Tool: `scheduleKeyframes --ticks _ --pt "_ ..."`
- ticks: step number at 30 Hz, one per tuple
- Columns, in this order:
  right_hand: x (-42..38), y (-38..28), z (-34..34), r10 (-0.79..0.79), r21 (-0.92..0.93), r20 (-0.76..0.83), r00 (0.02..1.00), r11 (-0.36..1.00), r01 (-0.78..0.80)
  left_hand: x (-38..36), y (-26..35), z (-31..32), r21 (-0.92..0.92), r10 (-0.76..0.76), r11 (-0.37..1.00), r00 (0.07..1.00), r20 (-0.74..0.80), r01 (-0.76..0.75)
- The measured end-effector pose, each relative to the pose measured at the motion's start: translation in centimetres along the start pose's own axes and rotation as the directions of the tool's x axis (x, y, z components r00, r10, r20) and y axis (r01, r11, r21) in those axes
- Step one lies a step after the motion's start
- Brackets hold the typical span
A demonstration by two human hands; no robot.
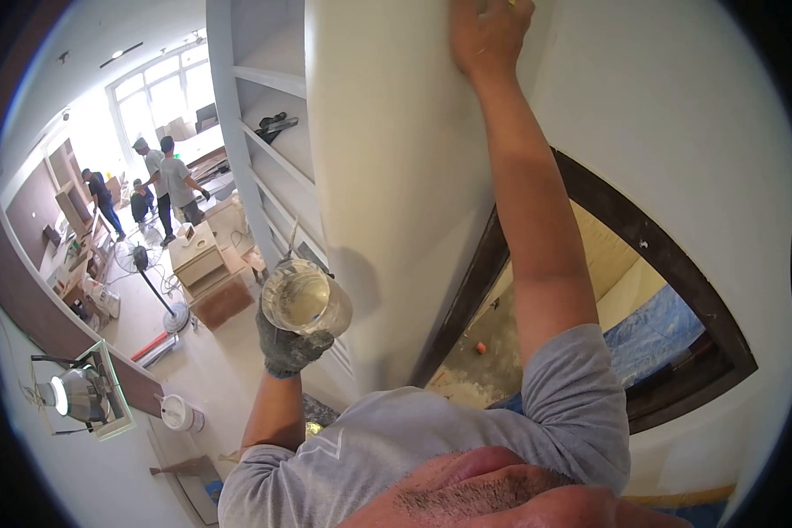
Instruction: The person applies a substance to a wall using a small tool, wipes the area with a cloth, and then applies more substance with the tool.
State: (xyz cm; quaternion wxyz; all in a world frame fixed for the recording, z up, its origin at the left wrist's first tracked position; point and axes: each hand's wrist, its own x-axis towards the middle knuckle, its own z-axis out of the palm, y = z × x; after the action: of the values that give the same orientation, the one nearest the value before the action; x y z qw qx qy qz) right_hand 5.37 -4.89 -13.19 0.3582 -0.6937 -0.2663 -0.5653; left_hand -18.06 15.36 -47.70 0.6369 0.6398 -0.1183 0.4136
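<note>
My left hand (pixel 292 345), in a dark grey knitted glove, is closed around a small clear plastic tub (pixel 334 308). Pale cream paint or filler (pixel 301 297) lies inside, and smears coat the rim. A thin stick-like tool handle (pixel 292 236) rises by the tub's far edge. Bare and raised high, my right hand (pixel 493 40) is against the cream wall panel (pixel 396 132) at the top of the view. Its fingers are curled, with a bit of yellow showing between them; the frame edge cuts off the rest.
White shelving (pixel 273 81) with dark tools (pixel 275 126) stands left of the panel. A dark-framed opening (pixel 651 220) is on the right. Lower left are a lit work lamp (pixel 75 393) and a white bucket (pixel 181 413). Farther off are a fan (pixel 176 317), cabinets (pixel 198 260) and several people (pixel 180 180).
</note>
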Motion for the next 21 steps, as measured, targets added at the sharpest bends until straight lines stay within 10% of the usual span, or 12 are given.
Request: scheduleKeyframes --ticks 3,6,9,18,21 --pt "-0.5 0.4 0.2 -0.206 -0.056 -0.061 0.977 0.978 0.203 0.0 0.0 0.5 -0.02 0.048 0.999 0.999 0.002 -0.048" --pt "0.4 0.9 0.8 0.168 0.115 -0.119 0.978 0.981 -0.155 0.1 0.0 0.2 -0.007 0.078 0.997 0.997 0.021 -0.078" --pt "0.8 0.2 -0.9 0.222 0.061 0.032 0.974 0.973 -0.224 -0.2 0.1 -0.4 0.007 0.055 0.998 0.998 0.002 -0.055" --pt "0.4 1.2 0.2 -0.195 -0.044 -0.014 0.981 0.98 0.194 0.1 -0.3 -0.5 0.123 0.073 0.989 0.997 0.032 -0.077" --pt "0.5 1.9 1.4 0.156 0.094 -0.131 0.979 0.985 -0.144 0.5 0.2 0.0 0.063 0.058 0.996 0.996 0.061 -0.062"
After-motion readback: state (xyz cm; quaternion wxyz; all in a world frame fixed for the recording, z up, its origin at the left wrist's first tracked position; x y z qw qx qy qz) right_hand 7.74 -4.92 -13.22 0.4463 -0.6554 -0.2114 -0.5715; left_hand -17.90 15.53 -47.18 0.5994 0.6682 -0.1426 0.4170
